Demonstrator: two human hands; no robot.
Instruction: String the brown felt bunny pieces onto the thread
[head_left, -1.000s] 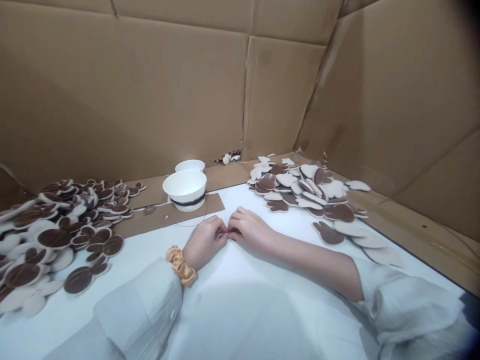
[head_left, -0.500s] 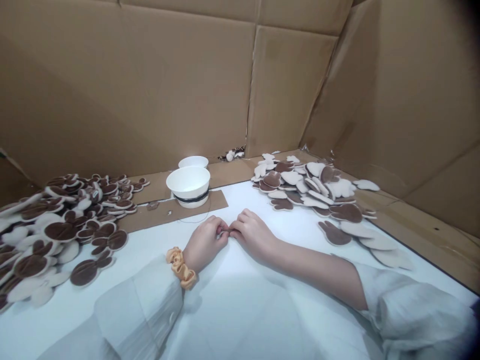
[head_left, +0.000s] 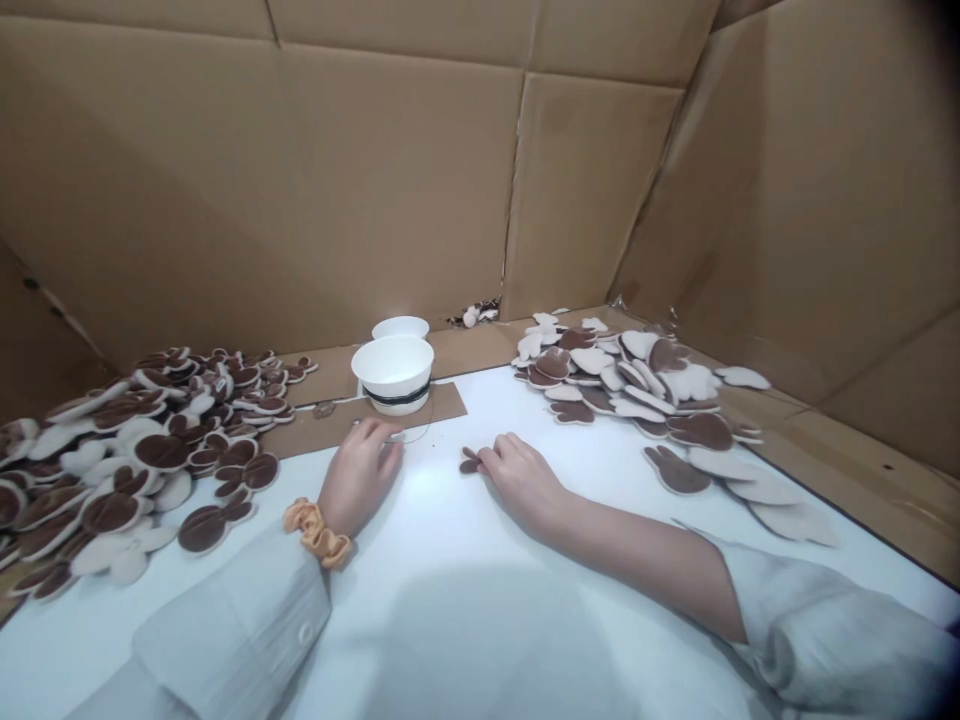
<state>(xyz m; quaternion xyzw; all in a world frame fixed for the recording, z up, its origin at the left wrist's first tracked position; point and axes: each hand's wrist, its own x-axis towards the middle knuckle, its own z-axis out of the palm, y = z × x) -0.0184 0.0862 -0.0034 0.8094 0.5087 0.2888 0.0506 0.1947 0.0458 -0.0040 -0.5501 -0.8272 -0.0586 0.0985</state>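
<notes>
My left hand (head_left: pixel 358 472) lies on the white table (head_left: pixel 465 600) with its fingers stretched forward, fingertips at the edge of a cardboard strip (head_left: pixel 442 402) where a thin thread (head_left: pixel 417 434) curves. An orange scrunchie (head_left: pixel 318 533) sits on that wrist. My right hand (head_left: pixel 519 476) rests on the table with its fingertips pinched on a small brown felt piece (head_left: pixel 470 460). The two hands are apart.
Two white bowls (head_left: pixel 393 372) stand stacked on the cardboard strip behind my left hand. A heap of brown-and-cream bunny-shaped pads (head_left: pixel 142 450) lies at left, another heap (head_left: pixel 637 380) at right. Cardboard walls (head_left: pixel 375 180) close in the back and right side.
My hands were joined at the middle of the table. The left hand has moved away to the left toward the bowl and thread; the right hand stays with the small brown piece.
</notes>
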